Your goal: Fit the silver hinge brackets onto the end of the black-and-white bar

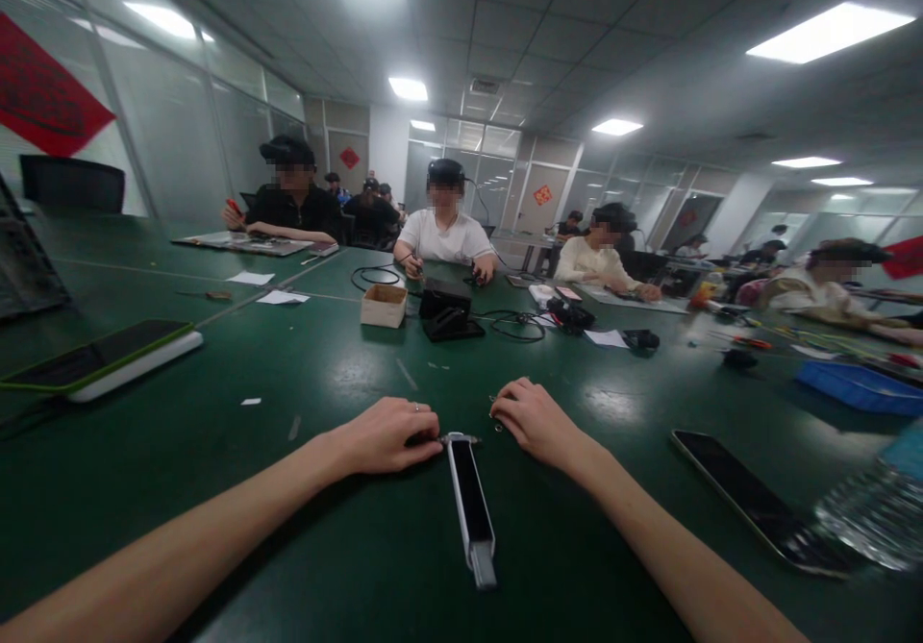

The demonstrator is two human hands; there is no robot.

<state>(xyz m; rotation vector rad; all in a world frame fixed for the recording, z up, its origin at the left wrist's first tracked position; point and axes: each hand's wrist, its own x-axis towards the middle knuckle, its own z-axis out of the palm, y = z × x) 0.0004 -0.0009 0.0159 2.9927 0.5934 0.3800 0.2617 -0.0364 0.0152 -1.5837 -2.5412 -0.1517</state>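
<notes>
A long, narrow object (472,494) with a white frame, a black top and a grey tip lies on the green table (346,547) between my hands. Across its far end sits a small metal piece (472,440). My left hand (393,434) rests beside that end, thumb and fingers pinched together at the metal piece's left side. To the right, my right hand (537,419) is curled down to the table. Tiny ring-like metal parts (497,427) show at its fingertips; how many it grips is hidden.
A phone (750,494) and a clear plastic bottle (876,508) are at right, near a blue tray (861,388). Ahead stand a small open box (384,306) and a black device (445,307) with cables. A green-edged device (101,355) lies left. Several people sit around the table.
</notes>
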